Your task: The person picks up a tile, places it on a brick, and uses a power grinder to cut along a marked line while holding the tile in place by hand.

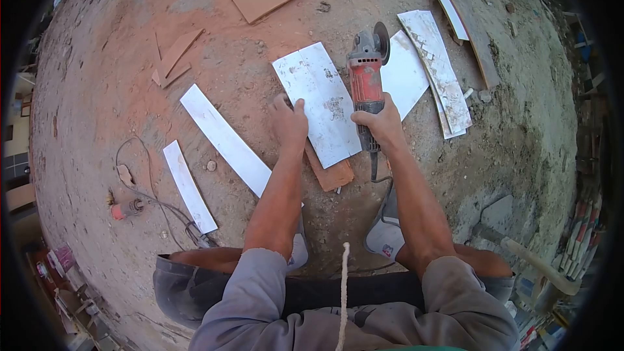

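The right hand point(383, 122) has its fingers clamped around the grinder point(366, 83). The left hand point(289, 123) is at the edge of the tile point(322, 101); I cannot tell whether its fingers grip.

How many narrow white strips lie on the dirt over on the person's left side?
2: the longer strip slants down to behind the left forearm; the shorter strip lies farther left and lower in view. More may be hidden there.

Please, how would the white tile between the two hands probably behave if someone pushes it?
The white tile looks thin and flat, so probably stiff yet brittle. It overlaps the reddish brick, so it may tip if an edge is pressed.
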### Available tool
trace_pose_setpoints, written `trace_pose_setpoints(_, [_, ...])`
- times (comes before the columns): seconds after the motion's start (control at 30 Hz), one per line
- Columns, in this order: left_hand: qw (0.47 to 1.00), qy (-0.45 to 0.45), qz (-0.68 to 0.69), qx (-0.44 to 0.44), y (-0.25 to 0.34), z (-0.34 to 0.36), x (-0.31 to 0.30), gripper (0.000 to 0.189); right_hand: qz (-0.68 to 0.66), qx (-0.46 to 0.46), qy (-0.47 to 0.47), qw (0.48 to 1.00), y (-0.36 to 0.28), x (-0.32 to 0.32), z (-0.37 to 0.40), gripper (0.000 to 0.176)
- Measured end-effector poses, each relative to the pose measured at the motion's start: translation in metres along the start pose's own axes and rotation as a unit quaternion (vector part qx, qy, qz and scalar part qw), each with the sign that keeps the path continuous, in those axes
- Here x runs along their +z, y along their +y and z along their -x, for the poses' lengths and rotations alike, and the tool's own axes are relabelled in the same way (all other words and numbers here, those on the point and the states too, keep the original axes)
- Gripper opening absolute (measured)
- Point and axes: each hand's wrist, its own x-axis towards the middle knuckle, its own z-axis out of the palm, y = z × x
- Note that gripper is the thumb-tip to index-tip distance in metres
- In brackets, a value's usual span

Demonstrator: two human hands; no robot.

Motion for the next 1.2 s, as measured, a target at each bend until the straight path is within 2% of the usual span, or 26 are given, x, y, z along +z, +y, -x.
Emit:
trace_pose_setpoints(0.03, [1.000,0.001,0.000,-0.001,0.000,0.001,0.005,0.040,0.000,0.000,-0.001,1.000,-0.001,0.003,0.001,0.071])
trace_pose_setpoints(0.1, [0.992,0.053,-0.001,0.112,-0.005,0.002,0.021,0.063,-0.014,-0.003,-0.010,1.000,-0.002,0.007,0.002,0.071])
trace_pose_setpoints(0.13, [0.992,0.054,0.002,0.112,-0.013,0.001,0.028,0.063,-0.012,-0.004,-0.009,1.000,-0.002,0.007,0.003,0.071])
trace_pose_setpoints(0.2, [0.994,0.002,0.079,0.072,-0.022,0.002,0.038,0.081,-0.010,-0.008,-0.010,1.000,-0.002,0.005,0.003,0.069])
trace_pose_setpoints(0.33, [0.997,0.029,-0.003,0.071,-0.015,0.004,0.039,0.078,-0.032,-0.003,-0.001,0.999,-0.001,0.003,0.004,0.068])
trace_pose_setpoints(0.4, [0.993,-0.008,-0.105,0.051,0.000,0.003,0.036,0.077,-0.022,-0.019,0.021,0.999,0.001,0.001,0.001,0.059])
trace_pose_setpoints(0.5, [0.989,0.007,-0.144,0.024,0.005,0.002,0.044,0.073,-0.014,-0.011,0.021,1.000,0.001,0.000,-0.001,0.058])
trace_pose_setpoints(0.63, [0.991,-0.001,-0.132,0.003,0.014,0.002,0.044,0.068,-0.045,0.005,-0.008,0.999,0.000,0.008,-0.008,0.066])
trace_pose_setpoints(0.8, [0.995,0.008,-0.099,-0.028,0.025,0.011,0.049,0.062,-0.040,-0.033,-0.042,0.998,-0.002,0.038,-0.024,0.075])
trace_pose_setpoints(0.93, [0.991,-0.008,-0.123,0.048,0.001,0.011,0.039,0.059,-0.021,-0.059,-0.063,0.996,-0.013,0.056,-0.035,0.080])
trace_pose_setpoints(1.0, [0.992,-0.032,0.005,0.121,-0.011,0.011,0.031,0.056,-0.029,-0.049,-0.071,0.996,-0.019,0.063,-0.037,0.081])
trace_pose_setpoints(1.03, [0.989,-0.046,-0.008,0.140,-0.016,0.009,0.031,0.056,-0.023,-0.043,-0.086,0.995,-0.022,0.066,-0.039,0.082])
trace_pose_setpoints(1.13, [0.983,-0.031,0.042,0.178,-0.026,0.011,0.034,0.065,-0.008,-0.040,-0.092,0.995,-0.029,0.073,-0.043,0.078])
trace_pose_setpoints(1.2, [0.984,0.018,0.081,0.155,-0.029,0.015,0.038,0.071,0.024,-0.042,-0.118,0.992,-0.032,0.079,-0.047,0.076])
